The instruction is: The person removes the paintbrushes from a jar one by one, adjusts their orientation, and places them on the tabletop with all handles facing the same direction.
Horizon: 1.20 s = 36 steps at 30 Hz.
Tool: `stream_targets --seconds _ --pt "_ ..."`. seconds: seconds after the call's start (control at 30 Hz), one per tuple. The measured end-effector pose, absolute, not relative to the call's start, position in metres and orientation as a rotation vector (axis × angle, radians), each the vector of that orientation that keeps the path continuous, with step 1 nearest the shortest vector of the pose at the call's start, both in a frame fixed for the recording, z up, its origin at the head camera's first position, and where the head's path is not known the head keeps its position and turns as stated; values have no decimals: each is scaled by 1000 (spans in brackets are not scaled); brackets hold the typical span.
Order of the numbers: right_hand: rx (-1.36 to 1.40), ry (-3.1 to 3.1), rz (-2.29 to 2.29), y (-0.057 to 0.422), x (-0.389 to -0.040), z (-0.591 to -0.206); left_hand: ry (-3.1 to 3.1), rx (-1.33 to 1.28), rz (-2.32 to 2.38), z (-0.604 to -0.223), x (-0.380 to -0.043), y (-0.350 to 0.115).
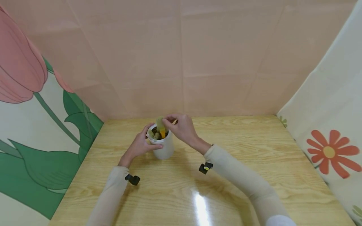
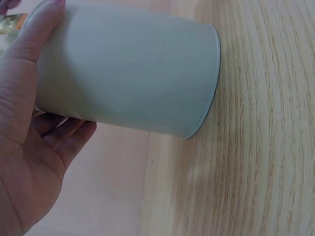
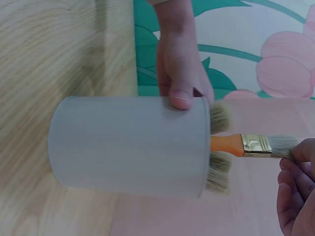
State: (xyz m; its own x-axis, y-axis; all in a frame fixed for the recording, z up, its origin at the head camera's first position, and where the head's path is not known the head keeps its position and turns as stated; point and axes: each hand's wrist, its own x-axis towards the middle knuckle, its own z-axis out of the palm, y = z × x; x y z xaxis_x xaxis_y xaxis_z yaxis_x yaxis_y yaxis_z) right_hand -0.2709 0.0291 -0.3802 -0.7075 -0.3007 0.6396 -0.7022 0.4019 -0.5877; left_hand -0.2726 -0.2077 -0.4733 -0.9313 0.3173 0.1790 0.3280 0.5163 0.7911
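A white cylindrical canister (image 1: 164,151) stands upright on the wooden table. My left hand (image 1: 139,145) grips it near the rim, the thumb on the near side and the fingers round the back. Above its mouth, in the right wrist view, is a paintbrush (image 3: 251,144) with an orange handle, a gold-coloured ferrule and pale bristles. The lower part of the handle is hidden inside the canister. My right hand (image 1: 183,129) pinches this paintbrush by its bristle tips. Bristle heads of other brushes (image 3: 218,172) stick out of the canister beside it.
The wood-grain table (image 1: 249,150) reaches up to a pink backdrop (image 1: 220,62). On the left hangs a cloth with a printed tulip (image 1: 19,59), on the right a white cloth with a red flower (image 1: 329,152). Both wrists carry small black cameras.
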Motion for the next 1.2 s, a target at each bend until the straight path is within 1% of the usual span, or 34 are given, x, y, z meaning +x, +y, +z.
stream_targets --seconds 0.73,1.2 --pt "909 -2126 1180 32 -266 -326 -2738 -564 -1463 -472 -273 -207" --pt "896 -2065 1173 45 -261 -301 -2740 -568 -1440 -472 -273 -207"
